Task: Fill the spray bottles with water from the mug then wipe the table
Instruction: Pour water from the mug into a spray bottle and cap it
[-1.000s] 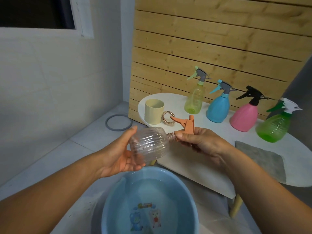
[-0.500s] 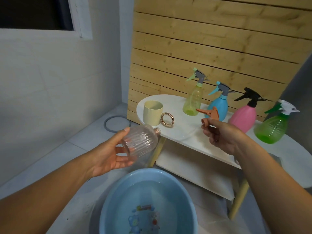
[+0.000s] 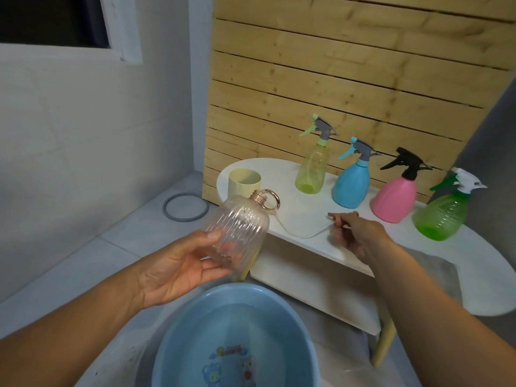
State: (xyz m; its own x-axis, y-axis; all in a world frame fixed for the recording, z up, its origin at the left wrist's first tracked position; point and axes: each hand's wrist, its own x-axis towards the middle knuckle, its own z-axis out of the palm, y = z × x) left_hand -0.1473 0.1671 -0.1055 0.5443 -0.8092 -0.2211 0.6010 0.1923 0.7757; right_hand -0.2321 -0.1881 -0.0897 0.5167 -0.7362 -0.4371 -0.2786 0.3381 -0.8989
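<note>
- Two bare hands in view, one on each side.
- Left hand (image 3: 178,263) gripping one clear ribbed bottle (image 3: 237,230), thumb on top and fingers curled beneath; bottle tilted, uncapped threaded neck pointing up and to the right, held above the near rim of the basin and in front of the table's left end.
- Right hand (image 3: 354,233) at the table's front edge, fingers curled and pinching the end of one thin white tube (image 3: 304,234); spray head itself hidden by the hand. Tube sagging in a curve along the table top toward the clear bottle.
- One cream mug (image 3: 243,181) upright on the left end of the white table (image 3: 480,263), partly behind the held bottle.
- One copper-coloured ring (image 3: 272,201) just beside the mug, directly behind the bottle's neck.
- Four capped spray bottles upright in a row along the table's back: yellow bottle (image 3: 312,169), blue bottle (image 3: 351,182), pink bottle (image 3: 395,198), green bottle (image 3: 441,216). Green liquid visible low in the yellow and green ones; blue and pink opaque.
- One grey cloth (image 3: 444,275) lying flat on the table's right part, mostly hidden behind the right forearm.
- One blue basin (image 3: 178,342) on the floor below the hands, holding water, cartoon print on its bottom.
- One grey hoop (image 3: 185,206) flat on the floor tiles, left of the table.
</note>
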